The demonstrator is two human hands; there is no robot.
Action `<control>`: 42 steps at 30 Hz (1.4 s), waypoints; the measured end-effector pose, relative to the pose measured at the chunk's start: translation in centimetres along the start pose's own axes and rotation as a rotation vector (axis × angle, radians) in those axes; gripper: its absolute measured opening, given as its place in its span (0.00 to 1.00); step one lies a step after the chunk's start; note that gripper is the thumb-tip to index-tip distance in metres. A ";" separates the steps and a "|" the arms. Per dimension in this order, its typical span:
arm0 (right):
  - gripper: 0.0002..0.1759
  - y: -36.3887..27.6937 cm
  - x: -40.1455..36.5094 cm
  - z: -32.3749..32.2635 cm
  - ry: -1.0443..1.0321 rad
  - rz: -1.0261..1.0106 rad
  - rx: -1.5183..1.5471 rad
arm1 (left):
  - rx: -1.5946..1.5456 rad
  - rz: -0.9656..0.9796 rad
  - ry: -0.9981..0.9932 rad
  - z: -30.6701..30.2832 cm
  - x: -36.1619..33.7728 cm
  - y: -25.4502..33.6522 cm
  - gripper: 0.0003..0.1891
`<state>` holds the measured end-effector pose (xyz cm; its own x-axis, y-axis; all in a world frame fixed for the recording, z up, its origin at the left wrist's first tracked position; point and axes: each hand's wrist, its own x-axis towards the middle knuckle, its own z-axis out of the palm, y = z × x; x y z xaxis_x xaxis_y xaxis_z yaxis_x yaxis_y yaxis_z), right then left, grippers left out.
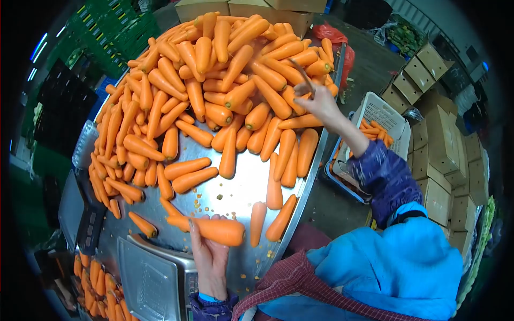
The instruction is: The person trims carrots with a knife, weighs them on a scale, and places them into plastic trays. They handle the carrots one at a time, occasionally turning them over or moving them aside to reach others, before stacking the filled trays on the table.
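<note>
My left hand [211,259] is closed around a thick orange carrot [224,231] near the front of the metal table [230,199]. The carrot lies sideways, its blunt end to the right. Over the right side of the carrot pile [206,69], my right hand [322,107] grips a small knife [303,75] whose thin blade points up and left. Its handle is mostly hidden by my fingers. Two loose carrots lie on the metal right of my left hand, one of them a paler carrot [258,223]. Small orange trimmings [198,206] are scattered about the table.
A scale with a clear tray [150,281] stands at the front left, near bagged carrots [99,286]. A white crate [381,109] with small carrots stands right of the table. Cardboard boxes [441,139] are stacked farther right; green crates [96,35] rise at the back left.
</note>
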<state>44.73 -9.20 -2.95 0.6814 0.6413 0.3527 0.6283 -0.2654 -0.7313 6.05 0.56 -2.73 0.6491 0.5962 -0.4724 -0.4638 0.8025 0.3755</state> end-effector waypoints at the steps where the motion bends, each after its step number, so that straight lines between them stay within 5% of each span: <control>1: 0.19 1.4 1.4 -0.4 0.014 0.055 -0.019 | 0.015 0.001 0.043 0.0 0.0 -0.1 0.19; 4: 0.21 5.6 5.1 -0.2 0.064 -0.015 -0.398 | 0.036 0.020 0.095 0.4 0.3 -0.4 0.18; 9: 0.32 5.8 7.3 1.3 -0.079 0.090 -0.562 | 0.051 0.032 0.115 0.5 0.8 -0.8 0.16; 13: 0.31 5.2 7.6 0.8 -0.114 0.202 -0.546 | 0.053 0.020 0.120 0.6 1.3 -1.5 0.15; 19: 0.29 3.3 3.8 -0.6 0.182 -0.229 -0.287 | 0.105 -0.017 0.132 1.4 2.3 -2.5 0.15; 26: 0.28 -0.5 -0.3 -2.3 0.060 0.012 -0.108 | 0.181 -0.071 0.139 2.8 2.9 -3.8 0.14; 36: 0.26 4.3 -4.8 -8.3 0.220 0.004 -0.166 | 0.200 -0.098 0.095 2.2 2.3 -4.5 0.14; 39: 0.28 11.7 -7.6 -15.5 0.304 0.232 -0.632 | 0.194 -0.093 0.099 2.1 1.9 -4.2 0.14; 42: 0.27 11.1 -7.3 -18.3 0.433 0.306 -0.797 | 0.165 -0.085 0.088 1.5 2.2 -4.3 0.13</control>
<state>53.64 -30.02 -2.93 0.8377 0.1832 0.5145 0.3617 -0.8920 -0.2712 10.38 -1.58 -4.20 0.6232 0.5325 -0.5728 -0.3001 0.8392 0.4536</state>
